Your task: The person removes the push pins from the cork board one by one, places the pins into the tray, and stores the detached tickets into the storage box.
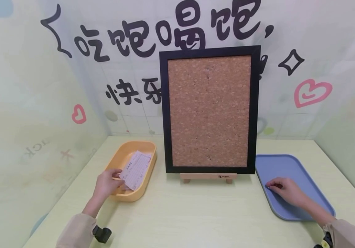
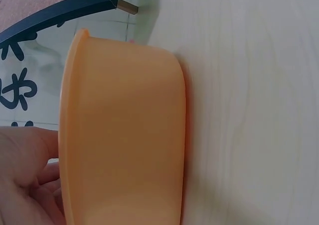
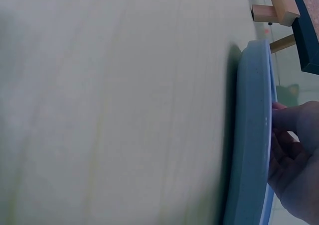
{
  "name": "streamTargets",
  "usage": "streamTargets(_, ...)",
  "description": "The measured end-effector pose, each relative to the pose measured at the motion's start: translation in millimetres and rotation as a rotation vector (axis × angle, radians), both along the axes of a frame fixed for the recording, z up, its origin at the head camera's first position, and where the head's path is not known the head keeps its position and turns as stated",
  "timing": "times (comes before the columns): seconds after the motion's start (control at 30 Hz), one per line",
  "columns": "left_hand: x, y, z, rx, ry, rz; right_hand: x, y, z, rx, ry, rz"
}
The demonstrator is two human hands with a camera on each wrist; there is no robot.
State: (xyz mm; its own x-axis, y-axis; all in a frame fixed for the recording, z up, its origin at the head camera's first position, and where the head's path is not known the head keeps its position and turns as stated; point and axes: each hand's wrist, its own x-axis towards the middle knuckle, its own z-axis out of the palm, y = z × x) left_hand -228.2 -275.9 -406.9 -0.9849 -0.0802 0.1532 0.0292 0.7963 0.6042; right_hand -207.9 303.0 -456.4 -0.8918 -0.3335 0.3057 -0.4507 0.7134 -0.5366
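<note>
At the left, an orange tray [image 1: 128, 197] holds a small stack of printed white paper slips [image 1: 136, 170]. My left hand [image 1: 106, 183] reaches over its near left rim and pinches the top slip by the left edge. On the right lies a shallow blue tray [image 1: 281, 164]. My right hand [image 1: 287, 192] is low over it, thumb and index finger pinching a tiny dark thing [image 1: 268, 187], too small to make out. In the wrist views, the walls of the orange tray [image 2: 124, 130] and the blue tray [image 3: 251, 135] hide the fingertips.
A black-framed cork board [image 1: 210, 110] stands upright at the back middle on a small wooden easel [image 1: 208, 176]. Behind it is a printed wall sheet [image 1: 128, 75] with large lettering. The pale wooden tabletop [image 1: 190, 217] stretches between the two trays.
</note>
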Motion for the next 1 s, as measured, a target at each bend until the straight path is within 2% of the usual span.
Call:
streamTargets(0.17, 1.7, 1.7, -1.6, -0.005, -0.009, -0.017, 0.8, 0.3, -1.4, -0.01, -0.018, -0.01)
streamTargets(0.4, 2.3, 4.4, -1.7, -0.038, -0.021, -0.034, 1.6, 0.8, -2.5, -0.038, 0.004, 0.017)
streamTargets(0.63, 2.6, 5.8, -0.4, -0.047, -0.031, -0.046, 3.4, 2.8, -0.8, -0.029, -0.033, 0.002)
streamTargets(0.8, 4.1, 3.0, 3.5, -0.054, -0.043, -0.051, 4.5, 4.9, -1.6, -0.059, -0.048, -0.006)
streamTargets(1.0, 2.6, -2.2, 6.5, -0.058, -0.012, -0.074, 1.7, 9.4, 2.0, -0.095, -0.102, -0.017)
